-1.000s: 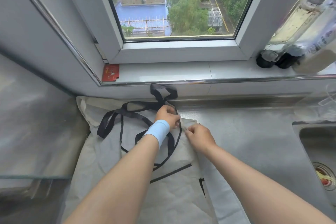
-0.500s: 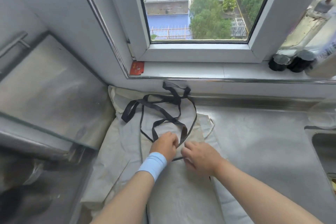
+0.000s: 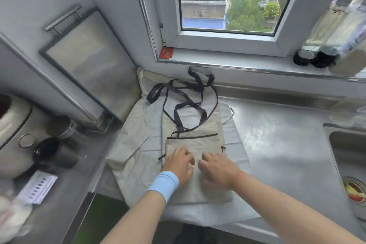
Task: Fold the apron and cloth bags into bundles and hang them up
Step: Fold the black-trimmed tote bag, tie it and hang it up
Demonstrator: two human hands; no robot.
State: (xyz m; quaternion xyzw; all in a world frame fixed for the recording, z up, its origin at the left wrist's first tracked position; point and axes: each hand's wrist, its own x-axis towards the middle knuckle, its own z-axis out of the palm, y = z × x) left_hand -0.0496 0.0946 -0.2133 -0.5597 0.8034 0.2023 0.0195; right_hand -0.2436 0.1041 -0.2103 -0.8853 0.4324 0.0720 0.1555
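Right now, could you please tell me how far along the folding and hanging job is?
Done: the apron lies folded into a narrow strip on the flat cloth bags. In hand: the left hand and right hand rest on its near part, fingers bent. Left: the black straps lie loose, no bundle is made, the bags are unfolded, and nothing is hung.

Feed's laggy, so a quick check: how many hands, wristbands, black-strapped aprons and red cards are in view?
hands: 2, left hand and right hand
blue wristband: 1
apron: 1
red card: 1
total: 5
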